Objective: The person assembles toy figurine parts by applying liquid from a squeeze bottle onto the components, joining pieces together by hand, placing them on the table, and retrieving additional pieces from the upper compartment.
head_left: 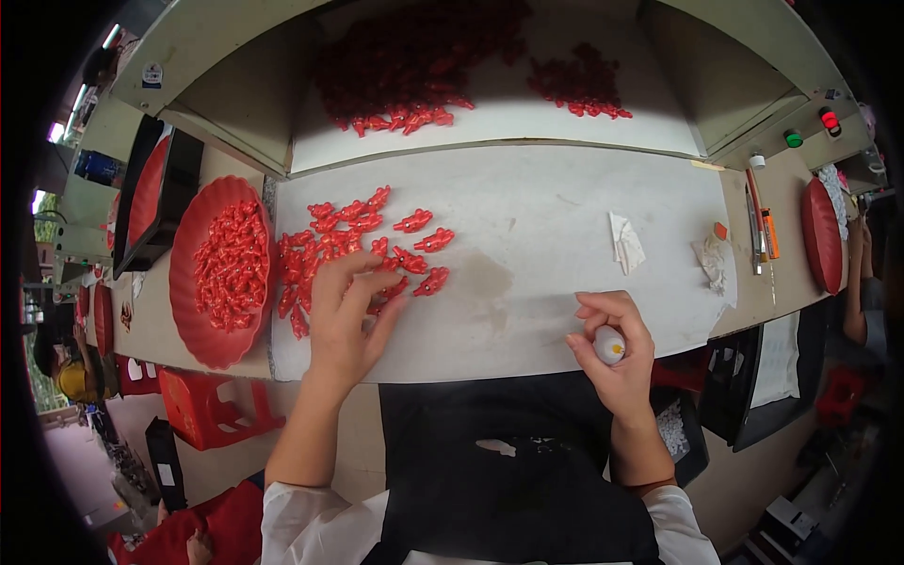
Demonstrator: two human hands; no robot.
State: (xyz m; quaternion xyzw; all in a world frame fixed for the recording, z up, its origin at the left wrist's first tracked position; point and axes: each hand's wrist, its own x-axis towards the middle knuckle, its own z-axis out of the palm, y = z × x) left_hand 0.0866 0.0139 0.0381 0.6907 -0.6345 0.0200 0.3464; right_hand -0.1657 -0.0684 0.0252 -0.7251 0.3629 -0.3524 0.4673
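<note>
My left hand (344, 315) rests palm down on the white worktop (546, 235), fingers spread over a scatter of small red plastic parts (353, 240); whether a part is pinched under the fingers is hidden. At the near edge of the worktop my right hand (617, 353) is curled around a small white bottle with a yellow tip (609, 346). A round red tray (221, 273) full of the same red parts lies just left of my left hand.
Two more heaps of red parts (424, 66) lie in the lit recess behind the worktop. Crumpled white wipes (625, 242) lie to the right, pens (761, 226) and a red dish (821, 235) farther right. A black bin (151, 202) stands at far left.
</note>
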